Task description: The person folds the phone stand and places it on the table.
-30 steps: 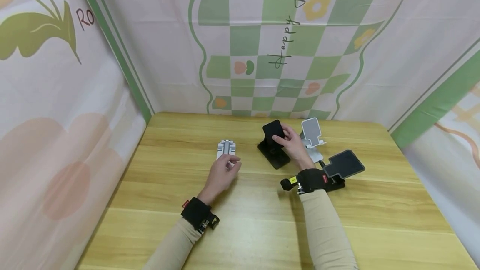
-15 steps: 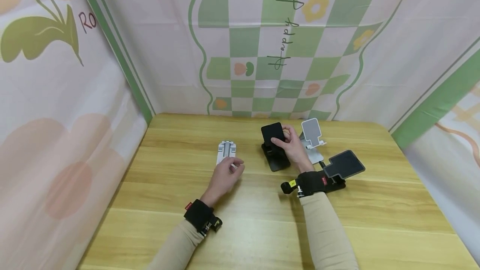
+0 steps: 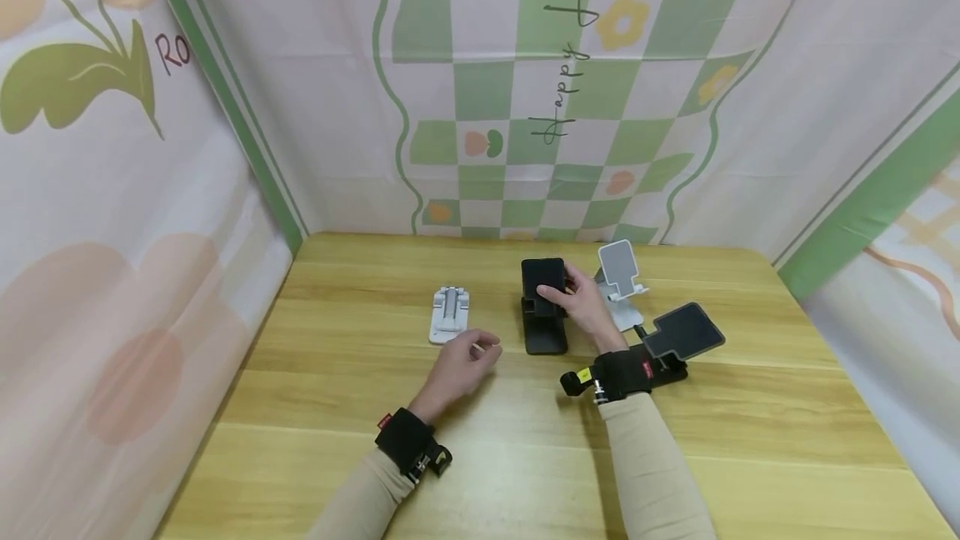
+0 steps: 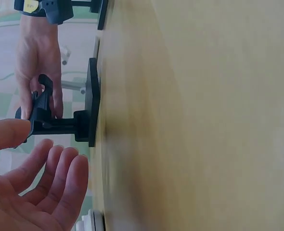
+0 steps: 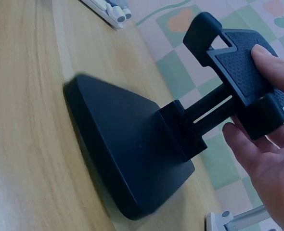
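Note:
My right hand (image 3: 588, 307) grips the upper plate of a black phone stand (image 3: 545, 337), thumb on its front face and fingers behind it. In the right wrist view the stand's wide base (image 5: 127, 144) is at the tabletop; whether all of it touches the wood I cannot tell. Two short bars join base and plate. My left hand (image 3: 459, 365) hovers to the left of this stand with loosely bent fingers (image 4: 77, 178), holding nothing. Just beyond it a white phone stand (image 3: 448, 325) lies folded flat on the table.
Behind my right hand stands an unfolded white phone stand (image 3: 619, 270) with a grey pad. Another black phone stand (image 3: 686, 330) with a dark pad is beside my right wrist, its base partly hidden. A patterned cloth (image 3: 487, 90) hangs at the table's (image 3: 360, 273) back edge.
The black phone stand has turned in my right hand, so its base and plate now face me squarely. My left hand has drifted right and nearer to me, uncovering the folded white stand.

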The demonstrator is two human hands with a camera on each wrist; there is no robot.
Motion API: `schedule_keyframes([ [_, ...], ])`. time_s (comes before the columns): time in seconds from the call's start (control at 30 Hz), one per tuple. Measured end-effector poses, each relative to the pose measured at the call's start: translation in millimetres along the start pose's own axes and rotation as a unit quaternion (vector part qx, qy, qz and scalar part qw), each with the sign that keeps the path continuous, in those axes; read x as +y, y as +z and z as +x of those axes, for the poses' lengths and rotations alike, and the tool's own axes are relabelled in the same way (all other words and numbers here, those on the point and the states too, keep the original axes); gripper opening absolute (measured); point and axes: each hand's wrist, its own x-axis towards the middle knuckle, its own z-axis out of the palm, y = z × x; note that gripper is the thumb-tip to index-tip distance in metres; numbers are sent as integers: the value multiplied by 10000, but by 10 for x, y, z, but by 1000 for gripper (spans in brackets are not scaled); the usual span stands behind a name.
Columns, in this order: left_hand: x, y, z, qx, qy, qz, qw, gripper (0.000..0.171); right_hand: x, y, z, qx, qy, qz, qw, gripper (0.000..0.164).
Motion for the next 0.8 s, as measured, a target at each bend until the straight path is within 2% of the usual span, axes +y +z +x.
schedule_keyframes([
  [0.23,-24,46,5,-9,-114,-112,9999,28,12,28,-40,55,18,-231,9997,53],
  [0.47,-2,55,-9,152,-303,-370,9987,31,-62,33,-79,210,124,-121,9996,52],
  [0.67,18,59,-3,330,-643,-900,9933,39,-223,59,-120,286,-38,49,9996,48],
  [0.8,34,69,12,390,-871,-1553,9832,44,-317,79,-154,286,-190,59,9994,45],
])
